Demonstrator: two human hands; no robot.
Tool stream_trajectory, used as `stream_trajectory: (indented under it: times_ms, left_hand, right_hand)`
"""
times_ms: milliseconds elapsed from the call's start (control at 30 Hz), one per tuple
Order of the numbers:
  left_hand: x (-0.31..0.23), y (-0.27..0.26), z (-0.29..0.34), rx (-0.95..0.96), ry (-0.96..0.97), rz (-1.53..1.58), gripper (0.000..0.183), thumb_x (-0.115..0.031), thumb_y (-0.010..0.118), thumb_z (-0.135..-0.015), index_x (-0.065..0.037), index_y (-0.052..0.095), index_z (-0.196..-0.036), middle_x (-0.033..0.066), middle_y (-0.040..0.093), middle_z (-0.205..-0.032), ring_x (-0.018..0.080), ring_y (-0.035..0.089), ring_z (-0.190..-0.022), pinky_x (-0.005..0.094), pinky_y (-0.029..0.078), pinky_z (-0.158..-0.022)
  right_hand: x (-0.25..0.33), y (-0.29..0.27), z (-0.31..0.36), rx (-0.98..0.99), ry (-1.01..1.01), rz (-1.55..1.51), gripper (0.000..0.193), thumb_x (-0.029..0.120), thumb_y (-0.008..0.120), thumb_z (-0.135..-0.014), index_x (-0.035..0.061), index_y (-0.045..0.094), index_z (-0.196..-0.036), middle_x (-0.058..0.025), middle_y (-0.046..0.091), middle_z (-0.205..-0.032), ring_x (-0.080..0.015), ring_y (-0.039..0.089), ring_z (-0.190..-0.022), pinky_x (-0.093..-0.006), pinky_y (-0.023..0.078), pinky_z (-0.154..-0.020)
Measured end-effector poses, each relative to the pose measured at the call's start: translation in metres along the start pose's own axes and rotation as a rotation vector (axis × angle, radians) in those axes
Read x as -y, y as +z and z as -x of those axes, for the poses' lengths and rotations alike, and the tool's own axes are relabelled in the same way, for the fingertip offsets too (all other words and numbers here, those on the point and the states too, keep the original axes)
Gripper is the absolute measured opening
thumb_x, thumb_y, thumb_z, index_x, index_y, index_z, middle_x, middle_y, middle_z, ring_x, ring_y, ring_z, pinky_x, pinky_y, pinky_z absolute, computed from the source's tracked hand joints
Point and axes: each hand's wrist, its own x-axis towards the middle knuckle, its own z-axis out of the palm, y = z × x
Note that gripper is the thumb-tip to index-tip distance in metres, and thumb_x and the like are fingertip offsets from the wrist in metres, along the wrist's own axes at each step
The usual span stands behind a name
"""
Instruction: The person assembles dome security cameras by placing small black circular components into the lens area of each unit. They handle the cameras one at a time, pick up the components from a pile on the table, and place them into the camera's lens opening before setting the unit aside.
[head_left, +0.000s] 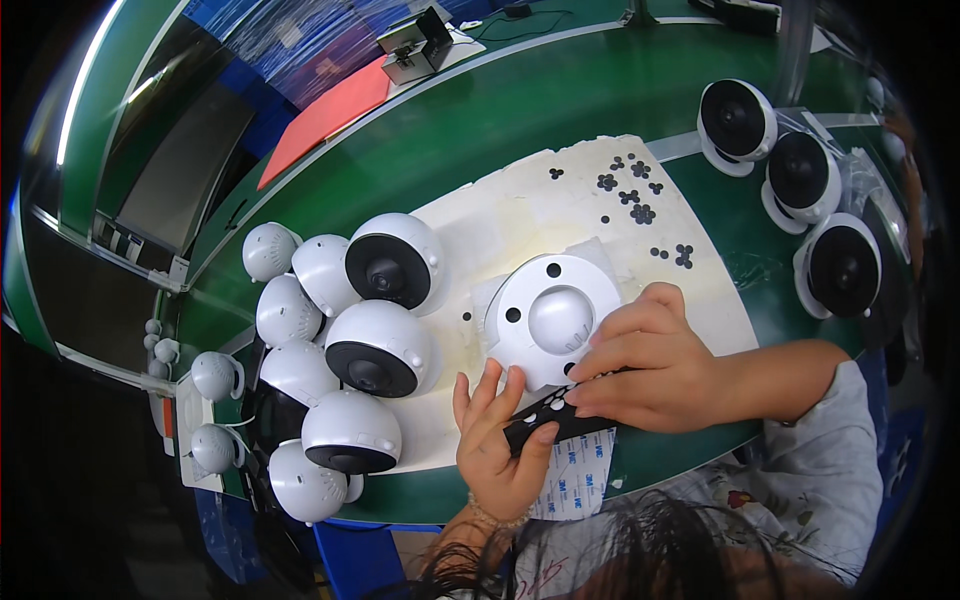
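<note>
As the view is read from the far left, two small white cameras stand well apart from the fingers. Nearer, to the left of the left fingers, is a cluster of white domed cameras, several with black lens faces.

Left hand: thumb and fingers nearly closed, gripping the left end of a black strip with pale round spots. Two fingertips lie at the lower edge of a white round base; contact cannot be told. The base sits just beyond the left fingertips and left of most of the right hand, on a cream board; three black dots show on its face. Below the strip, between the hands, is a printed white sheet.

Right hand: fingers bent and drawn together, tips at the strip, close to the base's lowest dot. Whether they pinch anything: cannot tell.

Beyond and right of the right fingers, loose black discs lie in groups on the board. Farthest right, well apart from them, three white cameras stand on the green table.
</note>
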Motion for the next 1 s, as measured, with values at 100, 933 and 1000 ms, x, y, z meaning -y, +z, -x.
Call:
stream_trajectory:
  times_ms: [100,933,1000]
  left_hand:
    - [0.0,0.0,0.001,0.002,0.019,-0.012,0.018,-0.012,0.067,-0.072,-0.001,0.053,-0.075,0.0165,0.055,-0.114,0.0346,0.042,-0.117,0.0556,0.015,-0.098]
    - [0.003,-0.002,0.002,0.076,0.057,-0.138,0.028,-0.016,0.069,-0.07,0.004,0.057,-0.085,0.012,0.053,-0.118,0.0322,0.041,-0.119,0.0571,0.017,-0.097]
    - [0.003,-0.002,0.003,0.075,0.053,-0.142,0.029,-0.016,0.069,-0.07,0.004,0.057,-0.087,0.0115,0.053,-0.118,0.032,0.041,-0.118,0.0566,0.017,-0.098]
  right_hand:
    - [0.002,0.001,0.003,0.012,-0.034,0.039,0.009,0.019,0.067,-0.069,0.0176,0.063,-0.077,0.0081,0.057,-0.095,-0.0145,0.049,-0.092,-0.0336,0.028,-0.075]
    - [-0.031,-0.017,0.003,0.09,0.311,-0.163,0.01,0.014,0.058,-0.079,0.0063,0.057,-0.086,-0.0124,0.045,-0.121,-0.0323,0.035,-0.116,-0.0418,0.027,-0.095]
    - [-0.031,-0.017,0.004,0.087,0.298,-0.122,0.011,0.014,0.059,-0.078,0.007,0.058,-0.086,-0.0119,0.046,-0.121,-0.0321,0.036,-0.115,-0.0418,0.028,-0.094]
